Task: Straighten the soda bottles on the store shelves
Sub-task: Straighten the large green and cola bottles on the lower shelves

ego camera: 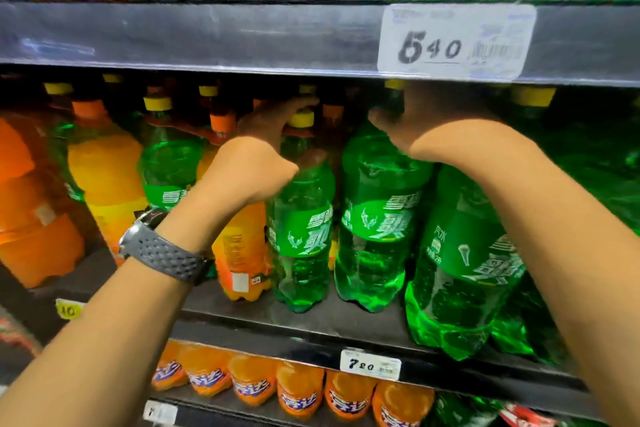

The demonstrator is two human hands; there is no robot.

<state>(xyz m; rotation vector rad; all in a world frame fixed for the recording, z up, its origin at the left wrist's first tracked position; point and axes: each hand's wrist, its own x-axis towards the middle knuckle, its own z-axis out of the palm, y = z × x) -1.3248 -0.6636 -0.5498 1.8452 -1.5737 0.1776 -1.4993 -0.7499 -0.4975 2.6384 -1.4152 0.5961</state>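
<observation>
Large green soda bottles with yellow caps stand on the middle shelf [311,322]. My left hand [263,135], a grey watch on its wrist, grips the neck of one green bottle [301,218] just below its cap. My right hand [422,121] grips the neck of the green bottle beside it [377,215], under the upper shelf's front edge. A third green bottle [464,267] stands closer to me on the right, partly behind my right forearm. Both held bottles look upright.
Orange soda bottles [107,180] fill the shelf's left part, with another green bottle [169,163] among them. Smaller orange bottles [301,392] line the shelf below. Price tags [453,42] [370,365] hang on the shelf edges. Wrapped bottles sit on the top shelf.
</observation>
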